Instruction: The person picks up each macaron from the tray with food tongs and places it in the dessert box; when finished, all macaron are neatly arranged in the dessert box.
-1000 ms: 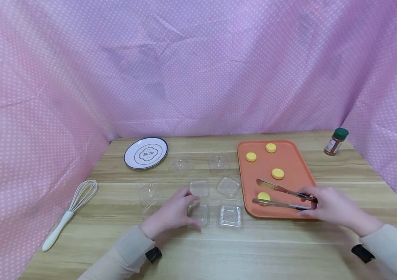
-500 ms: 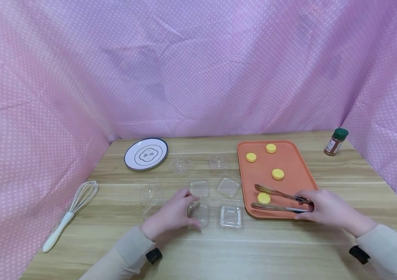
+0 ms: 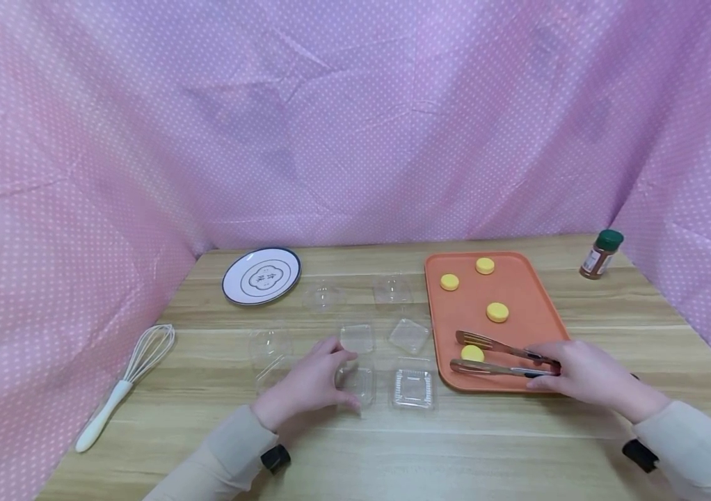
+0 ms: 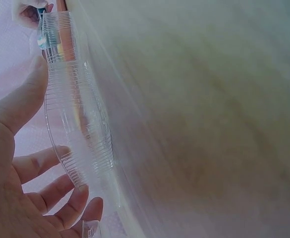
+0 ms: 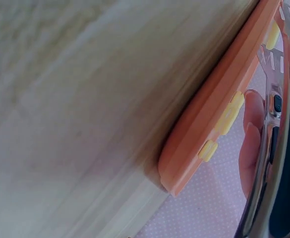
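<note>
My right hand (image 3: 584, 372) grips metal tongs (image 3: 493, 370) with dark handles. The tong arms are spread, one on each side of a yellow round cake (image 3: 472, 353) at the near left corner of the orange tray (image 3: 524, 348). In the right wrist view the tongs (image 5: 263, 183) run along the palm, above the tray's edge. My left hand (image 3: 308, 383) spans a clear plastic box (image 3: 358, 384) on the table, thumb at its near side and fingers at its far side. The left wrist view shows the ribbed box wall (image 4: 80, 114) between thumb (image 4: 23, 101) and fingertips.
Three more yellow cakes, one at the middle (image 3: 497, 312), lie on the tray. Several clear boxes and lids, including a ribbed one (image 3: 413, 387), spread left of it. A white plate (image 3: 261, 275), a whisk (image 3: 120, 390) and a green-capped spice jar (image 3: 602, 254) stand farther out.
My right hand has shifted slightly left, and the upper tong arm has come down nearer the cake, so the arms now flank it. My left hand has stayed in place on the box.
</note>
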`<state>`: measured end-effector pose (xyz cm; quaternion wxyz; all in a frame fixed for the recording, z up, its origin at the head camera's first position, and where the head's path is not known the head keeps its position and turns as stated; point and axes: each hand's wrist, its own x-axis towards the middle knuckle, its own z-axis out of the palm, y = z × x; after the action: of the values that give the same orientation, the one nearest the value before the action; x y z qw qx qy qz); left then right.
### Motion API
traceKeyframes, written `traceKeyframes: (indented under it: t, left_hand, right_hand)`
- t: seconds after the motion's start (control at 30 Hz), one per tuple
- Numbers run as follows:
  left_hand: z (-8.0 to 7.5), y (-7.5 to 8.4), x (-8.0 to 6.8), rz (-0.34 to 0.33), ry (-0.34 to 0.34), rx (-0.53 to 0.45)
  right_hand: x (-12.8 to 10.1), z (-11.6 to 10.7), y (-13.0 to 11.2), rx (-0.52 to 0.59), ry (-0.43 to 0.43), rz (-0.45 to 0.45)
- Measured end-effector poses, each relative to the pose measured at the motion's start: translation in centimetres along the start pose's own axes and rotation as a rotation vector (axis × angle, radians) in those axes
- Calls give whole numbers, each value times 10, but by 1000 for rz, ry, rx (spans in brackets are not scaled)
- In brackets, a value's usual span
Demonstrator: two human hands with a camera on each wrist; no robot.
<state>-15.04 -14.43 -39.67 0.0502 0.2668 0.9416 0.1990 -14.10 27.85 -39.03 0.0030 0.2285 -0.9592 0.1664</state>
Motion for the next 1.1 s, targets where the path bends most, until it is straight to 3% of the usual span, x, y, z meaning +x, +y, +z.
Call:
traceKeyframes:
  t: [0.43,1.1]
  left_hand:
    - [1,-1,1,20,10,-2]
    - [1,-2,1,22,5,-6]
  right_hand:
    - [2,1,-1,36,7,111]
    - [4,4,-2,20,88,79]
